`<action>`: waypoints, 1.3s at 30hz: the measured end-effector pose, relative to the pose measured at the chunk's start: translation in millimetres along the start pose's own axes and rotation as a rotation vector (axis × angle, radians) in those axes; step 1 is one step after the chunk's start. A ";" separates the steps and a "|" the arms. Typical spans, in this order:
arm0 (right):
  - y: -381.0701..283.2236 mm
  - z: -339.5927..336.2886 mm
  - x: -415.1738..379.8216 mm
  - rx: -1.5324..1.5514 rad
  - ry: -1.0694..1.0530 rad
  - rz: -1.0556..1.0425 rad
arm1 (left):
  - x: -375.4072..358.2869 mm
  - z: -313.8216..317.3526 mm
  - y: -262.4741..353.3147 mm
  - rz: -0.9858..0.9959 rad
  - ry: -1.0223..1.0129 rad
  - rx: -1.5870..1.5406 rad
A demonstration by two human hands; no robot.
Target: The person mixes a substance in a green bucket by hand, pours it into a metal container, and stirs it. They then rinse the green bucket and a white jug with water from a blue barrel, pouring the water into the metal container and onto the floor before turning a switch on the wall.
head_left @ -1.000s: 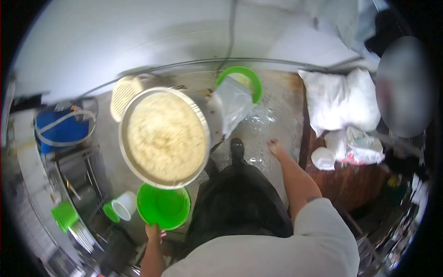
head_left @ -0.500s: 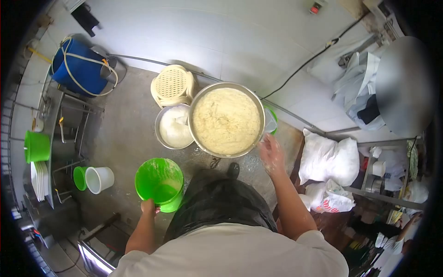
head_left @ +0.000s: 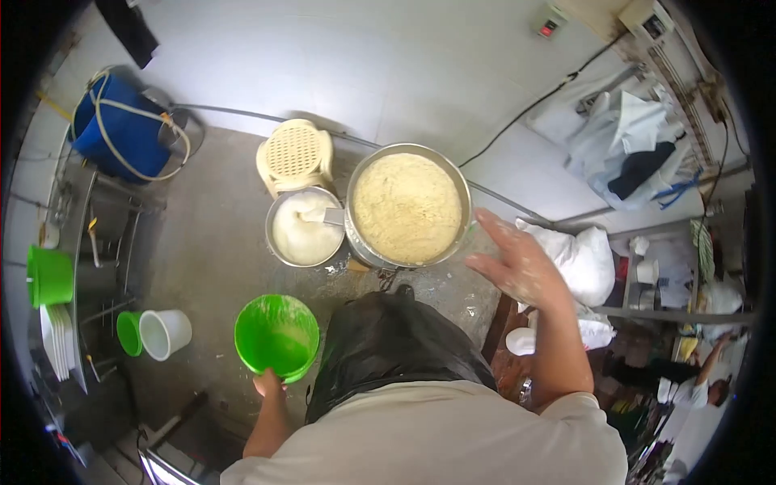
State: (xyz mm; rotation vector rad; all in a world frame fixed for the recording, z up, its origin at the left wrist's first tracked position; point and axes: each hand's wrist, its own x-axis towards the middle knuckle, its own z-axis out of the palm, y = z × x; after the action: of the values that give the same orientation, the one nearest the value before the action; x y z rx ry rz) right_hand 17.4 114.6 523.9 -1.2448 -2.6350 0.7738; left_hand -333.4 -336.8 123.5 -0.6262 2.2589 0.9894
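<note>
Green bucket (head_left: 277, 339) gripped by the left hand; right hand raised and unladen.
The left hand (head_left: 271, 382) has its grip closed on the bucket's near edge; the bucket stands left of the person's legs, mouth up, pale residue inside. The right hand (head_left: 521, 263), marked with pale residue, is open, fingers extended, holding nothing, just beside the rim of the large metal bowl (head_left: 466, 190) of pale dough-like mass (head_left: 406, 210); contact cannot be confirmed. Step in hand, as judged: steadying the bucket while the right hand is free. Moving the bucket calls for maintaining the left grip.
</note>
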 end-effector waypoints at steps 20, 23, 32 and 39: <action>101.7 133.1 188.6 -0.266 -0.511 -0.012 | 31.5 -9.5 -2.4 0.111 0.116 0.107; 103.5 132.5 175.9 -0.243 -0.506 0.058 | 41.9 -3.9 -9.9 0.116 0.126 0.018; 108.7 135.9 163.1 -0.171 -0.524 0.012 | 38.0 -9.5 -14.3 0.019 0.160 0.043; 105.7 144.5 169.5 -0.136 -0.507 0.011 | 18.9 -17.5 -21.7 -0.003 0.177 0.125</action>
State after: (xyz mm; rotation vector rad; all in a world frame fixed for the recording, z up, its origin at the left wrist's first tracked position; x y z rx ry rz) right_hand -67.1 240.8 329.7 -1.2270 -3.1262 1.0462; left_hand -339.2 -367.0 109.7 -0.6852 2.4511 0.8119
